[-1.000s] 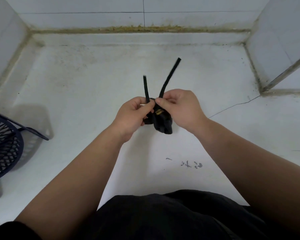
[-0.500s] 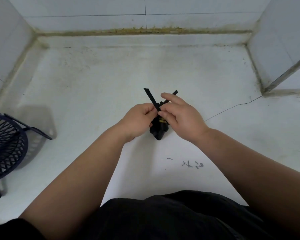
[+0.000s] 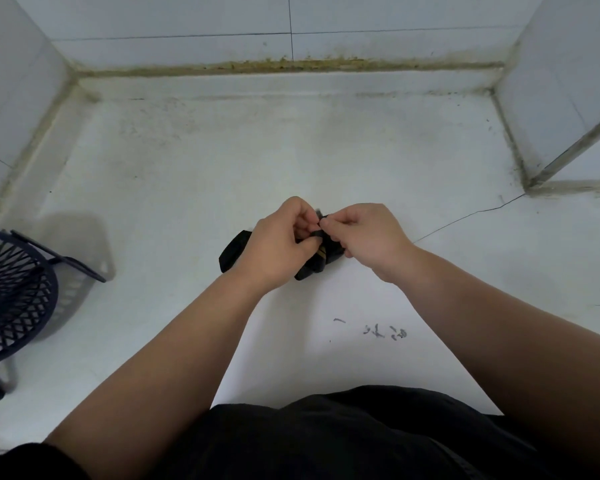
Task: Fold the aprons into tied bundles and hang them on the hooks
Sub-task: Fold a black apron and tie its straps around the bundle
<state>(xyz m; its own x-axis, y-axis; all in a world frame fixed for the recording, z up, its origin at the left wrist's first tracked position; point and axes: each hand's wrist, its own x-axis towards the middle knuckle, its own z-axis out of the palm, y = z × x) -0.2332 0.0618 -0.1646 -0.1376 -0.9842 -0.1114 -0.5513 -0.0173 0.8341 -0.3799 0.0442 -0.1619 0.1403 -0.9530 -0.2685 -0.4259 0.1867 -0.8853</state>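
A small black apron bundle point(image 3: 232, 251) with a gold stripe sits on the white counter point(image 3: 326, 161) in the middle of the view. My left hand point(image 3: 278, 244) lies over it, fingers curled, pinching a black strap at the top. My right hand point(image 3: 364, 233) is just to the right, fingertips pinching the strap where it meets the left hand's fingers. Most of the bundle and both strap ends are hidden under my hands. No hooks are in view.
A dark blue mesh basket point(image 3: 11, 299) stands at the left edge. White tiled walls close the counter at the back and left, and a tiled pillar point(image 3: 561, 98) stands at the right. A thin crack and some scribbles mark the counter near me.
The two strap ends that stuck up above my hands have been drawn down and no longer show. Both hands have closed together over the top of the bundle.
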